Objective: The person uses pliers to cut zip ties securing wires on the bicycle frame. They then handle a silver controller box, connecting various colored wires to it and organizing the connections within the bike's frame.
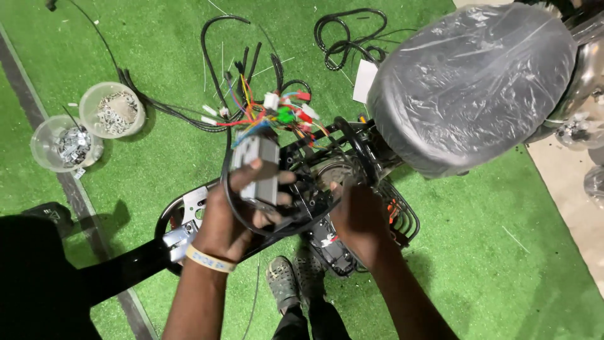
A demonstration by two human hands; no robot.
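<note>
My left hand (236, 211) grips a grey metal controller box (257, 169) from which a bundle of coloured wires (277, 113) with white, green and red plugs fans out upward. A yellow band circles that wrist. My right hand (360, 217) reaches into the black scooter frame (314, 201) just right of the box, fingers curled down among the cables; what they hold is hidden. A black cable loops around the box and under my left hand.
A big grey seat wrapped in plastic film (472, 88) rises at the upper right. Two clear tubs of small metal hardware (113, 110) (66, 145) stand at the left on green artificial turf. Black cables (346, 34) lie coiled at the top. My shoes (296, 283) show below.
</note>
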